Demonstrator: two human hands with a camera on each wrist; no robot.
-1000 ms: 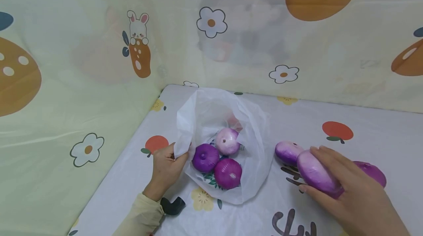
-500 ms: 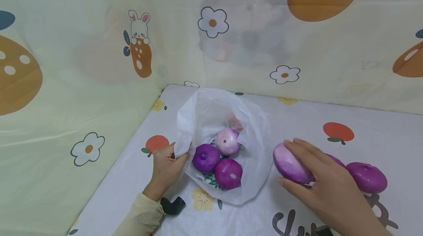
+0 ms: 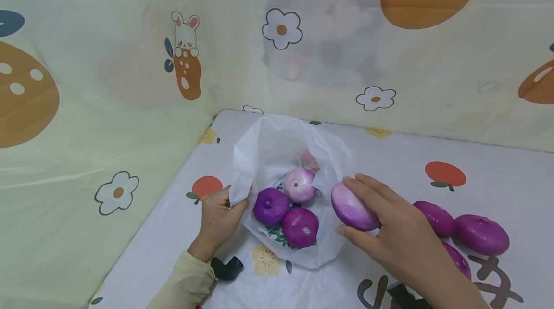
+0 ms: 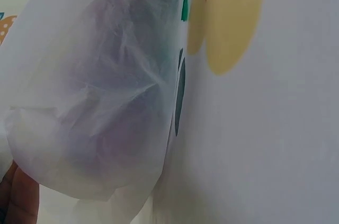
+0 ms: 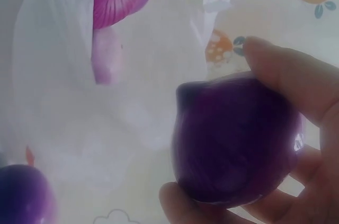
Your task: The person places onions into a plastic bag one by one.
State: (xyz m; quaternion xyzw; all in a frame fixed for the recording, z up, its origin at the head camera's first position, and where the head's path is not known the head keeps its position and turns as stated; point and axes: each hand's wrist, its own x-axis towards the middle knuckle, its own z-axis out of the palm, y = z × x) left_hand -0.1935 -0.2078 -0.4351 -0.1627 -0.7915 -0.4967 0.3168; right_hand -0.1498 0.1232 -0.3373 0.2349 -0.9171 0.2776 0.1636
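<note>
The tablecloth [image 3: 303, 290] bears a thin white bag [image 3: 244, 160], mouth open twd us. Our L hand [image 3: 218, 227] pinches its left rim; prob. best to pull that rim outwd, as the film looks floppy & could fold in. Our R hand [image 3: 402, 232] grips a purple-white onion [image 3: 355, 205] at the bag's right edge; can't tell if onion & bag touch. Three bagged onions [image 3: 301, 228] sit together at the bottom, & three loose onions [image 3: 482, 234] lie on the cloth to the right. To do it well, we'd clear the right rim w/o snagging it, go low beside the bagged ones, & let go gently so nothing rolls.
</note>
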